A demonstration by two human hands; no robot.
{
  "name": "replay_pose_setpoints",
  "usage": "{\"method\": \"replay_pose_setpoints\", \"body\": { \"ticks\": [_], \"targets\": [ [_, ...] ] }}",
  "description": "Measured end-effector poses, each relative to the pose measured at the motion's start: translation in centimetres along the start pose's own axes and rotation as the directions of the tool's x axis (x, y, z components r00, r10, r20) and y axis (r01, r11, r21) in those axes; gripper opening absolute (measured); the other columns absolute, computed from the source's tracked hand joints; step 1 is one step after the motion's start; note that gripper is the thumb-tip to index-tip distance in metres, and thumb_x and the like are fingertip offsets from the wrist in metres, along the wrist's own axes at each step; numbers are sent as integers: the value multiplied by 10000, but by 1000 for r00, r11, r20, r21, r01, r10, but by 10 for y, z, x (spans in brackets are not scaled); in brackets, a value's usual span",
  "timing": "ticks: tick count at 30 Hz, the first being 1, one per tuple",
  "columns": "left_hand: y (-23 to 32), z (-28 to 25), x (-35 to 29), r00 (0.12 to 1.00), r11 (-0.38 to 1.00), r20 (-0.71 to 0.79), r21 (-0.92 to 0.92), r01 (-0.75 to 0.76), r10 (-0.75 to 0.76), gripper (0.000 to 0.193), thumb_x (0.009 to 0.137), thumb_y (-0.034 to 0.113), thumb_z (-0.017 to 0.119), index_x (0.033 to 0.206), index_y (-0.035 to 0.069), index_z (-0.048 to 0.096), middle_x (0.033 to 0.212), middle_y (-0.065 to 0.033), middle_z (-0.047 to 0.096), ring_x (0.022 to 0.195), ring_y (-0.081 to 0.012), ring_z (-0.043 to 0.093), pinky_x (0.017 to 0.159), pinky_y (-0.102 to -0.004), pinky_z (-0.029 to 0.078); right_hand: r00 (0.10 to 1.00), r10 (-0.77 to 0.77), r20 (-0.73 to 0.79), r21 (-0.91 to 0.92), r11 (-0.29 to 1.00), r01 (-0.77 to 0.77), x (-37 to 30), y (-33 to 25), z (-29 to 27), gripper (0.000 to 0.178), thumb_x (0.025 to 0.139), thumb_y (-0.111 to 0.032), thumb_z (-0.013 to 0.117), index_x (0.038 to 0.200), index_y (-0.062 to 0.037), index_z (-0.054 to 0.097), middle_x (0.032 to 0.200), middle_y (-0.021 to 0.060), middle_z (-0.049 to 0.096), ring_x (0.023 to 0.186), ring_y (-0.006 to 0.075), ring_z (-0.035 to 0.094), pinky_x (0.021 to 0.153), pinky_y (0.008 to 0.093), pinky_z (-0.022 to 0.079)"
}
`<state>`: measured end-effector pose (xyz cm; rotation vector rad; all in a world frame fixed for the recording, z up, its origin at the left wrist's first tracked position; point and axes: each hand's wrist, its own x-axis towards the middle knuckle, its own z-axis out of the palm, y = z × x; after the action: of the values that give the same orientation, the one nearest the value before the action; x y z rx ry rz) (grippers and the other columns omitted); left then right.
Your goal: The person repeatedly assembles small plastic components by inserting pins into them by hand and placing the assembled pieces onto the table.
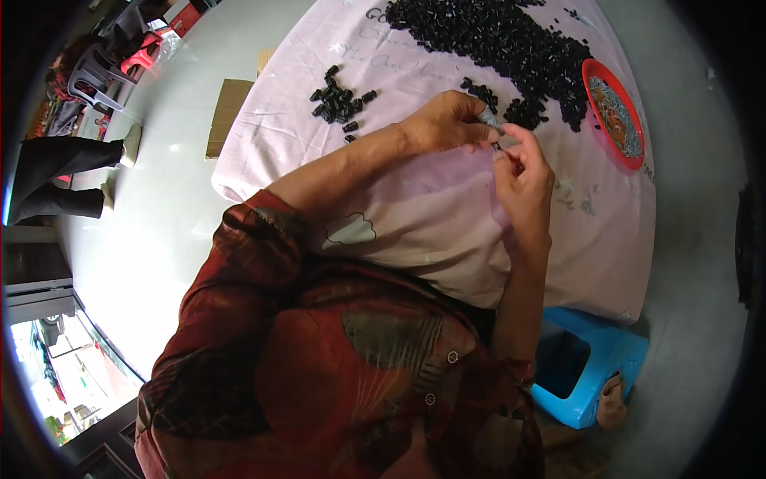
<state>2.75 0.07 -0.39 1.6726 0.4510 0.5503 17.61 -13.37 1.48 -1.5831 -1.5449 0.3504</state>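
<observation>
Over the pink cloth, both my hands meet in front of the large heap. My left hand (448, 121) is closed, with a small grey piece (487, 119) showing at its fingertips; its exact kind is too small to make out. Close against it, my right hand (527, 172) pinches a small dark piece (496, 147) between thumb and fingers. Many short black cylindrical parts form a wide heap (503, 40) beyond the hands. A smaller pile of such black parts (339, 102) lies left of my left hand.
At the table's right edge stands a red bowl (591, 80) of small grey metal pieces. Loose grey bits (588, 201) lie on the pink cloth (415, 203). A blue plastic stool (614, 343) is at lower right. Cardboard (227, 117) and a person's legs (68, 164) are at left.
</observation>
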Motion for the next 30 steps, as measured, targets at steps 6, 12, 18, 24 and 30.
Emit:
{"method": "replay_pose_setpoints", "body": {
  "ticks": [6,12,18,24,30],
  "targets": [
    [-4,-32,51,912,342,-103,939,-42,396,393,965,401,558,1043,31,669,1040,-178,679,947,-264,644,808,-407,521,988,112,-107,83,991,-103,0,3,4,269,919,-22,548,1163,-1,658,845,-9,608,733,58,511,685,217,441],
    [-2,3,59,964,499,46,848,-177,263,537,959,512,456,1273,102,601,1387,-174,479,1284,-382,444,1064,-526,338,981,153,-117,121,983,-138,-3,9,-1,247,926,-33,565,1149,-2,665,841,-27,583,723,46,483,665,200,413],
    [-38,-35,99,837,315,-347,922,223,423,475,958,446,490,1267,110,624,1410,-205,476,1379,-363,376,1155,-498,240,971,230,-61,233,949,-211,-1,3,7,247,927,-35,573,1159,3,649,831,-26,571,705,44,468,646,196,396],
    [-25,-7,48,960,370,83,911,-182,268,507,1007,437,414,1342,76,535,1532,-211,351,1452,-401,260,1179,-531,193,971,221,-94,257,947,-190,1,5,3,210,931,-49,581,1128,4,631,868,-2,622,728,57,517,667,211,427],
    [-14,-53,27,982,988,-183,155,-9,37,238,992,108,567,1204,18,624,1225,-59,644,1170,-128,577,1004,-282,461,1000,-14,7,-32,999,14,42,19,5,159,929,-68,581,1067,3,615,913,56,676,816,88,594,741,226,466]
  ]
}}
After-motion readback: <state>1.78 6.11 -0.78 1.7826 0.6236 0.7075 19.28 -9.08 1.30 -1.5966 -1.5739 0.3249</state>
